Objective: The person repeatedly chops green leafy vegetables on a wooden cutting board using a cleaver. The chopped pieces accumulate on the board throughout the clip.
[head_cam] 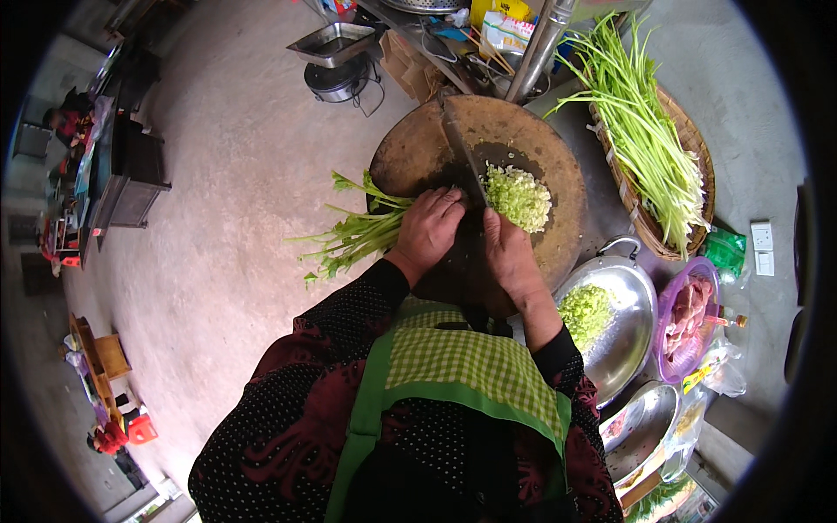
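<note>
My left hand (428, 225) presses a bunch of leafy celery stalks (366, 229) onto a round wooden chopping block (549, 137). The leafy ends stick out past the block's left edge. A cleaver (465, 150) is gripped in my right hand (513, 252), its blade pointing away from me, just right of my left fingertips. Beyond the blade, on its right side, lies a heap of finely chopped celery (520, 196). The cut ends of the stalks are hidden by my left hand and the cleaver.
Right of the block, a woven basket (696, 140) holds long celery stalks (637, 131). Nearer stands a two-handled metal pan (631, 346) with chopped celery (585, 314). Beside it, raw meat (690, 307) fills a purple plastic basket (668, 363). A metal pole (539, 49) rises behind the block.
</note>
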`<move>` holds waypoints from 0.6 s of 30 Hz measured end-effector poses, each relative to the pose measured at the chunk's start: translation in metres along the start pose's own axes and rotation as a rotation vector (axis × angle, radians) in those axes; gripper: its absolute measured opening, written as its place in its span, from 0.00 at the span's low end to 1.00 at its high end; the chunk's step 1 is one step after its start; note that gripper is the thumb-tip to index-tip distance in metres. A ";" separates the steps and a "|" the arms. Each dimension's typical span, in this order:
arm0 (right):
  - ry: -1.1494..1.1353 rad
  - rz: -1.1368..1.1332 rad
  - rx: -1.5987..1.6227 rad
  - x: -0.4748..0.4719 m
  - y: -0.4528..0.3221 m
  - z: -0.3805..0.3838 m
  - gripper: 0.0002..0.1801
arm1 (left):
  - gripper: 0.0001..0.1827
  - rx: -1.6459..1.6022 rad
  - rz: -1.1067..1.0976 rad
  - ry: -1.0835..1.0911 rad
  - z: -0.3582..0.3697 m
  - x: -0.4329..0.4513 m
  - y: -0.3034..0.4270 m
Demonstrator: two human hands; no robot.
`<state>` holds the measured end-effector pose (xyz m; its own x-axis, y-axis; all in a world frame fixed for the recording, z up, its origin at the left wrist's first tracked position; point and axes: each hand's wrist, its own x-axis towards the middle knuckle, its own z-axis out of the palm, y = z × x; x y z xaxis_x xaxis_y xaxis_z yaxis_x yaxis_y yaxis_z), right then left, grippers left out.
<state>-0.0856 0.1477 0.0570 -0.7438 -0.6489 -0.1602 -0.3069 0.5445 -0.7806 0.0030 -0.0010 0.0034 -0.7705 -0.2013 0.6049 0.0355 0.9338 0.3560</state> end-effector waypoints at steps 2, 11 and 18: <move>0.007 0.022 0.036 -0.003 0.001 -0.005 0.24 | 0.08 -0.012 0.001 0.008 -0.001 0.001 0.001; -0.072 -0.096 -0.291 -0.044 -0.023 -0.028 0.21 | 0.12 -0.071 -0.053 -0.026 -0.001 -0.001 0.000; -0.103 -0.096 -0.277 -0.033 -0.018 -0.021 0.22 | 0.15 -0.046 -0.033 -0.036 -0.002 0.001 -0.001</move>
<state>-0.0677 0.1708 0.0890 -0.6442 -0.7468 -0.1650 -0.5333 0.5932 -0.6031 0.0032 -0.0024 0.0052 -0.7939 -0.2205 0.5666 0.0382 0.9120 0.4084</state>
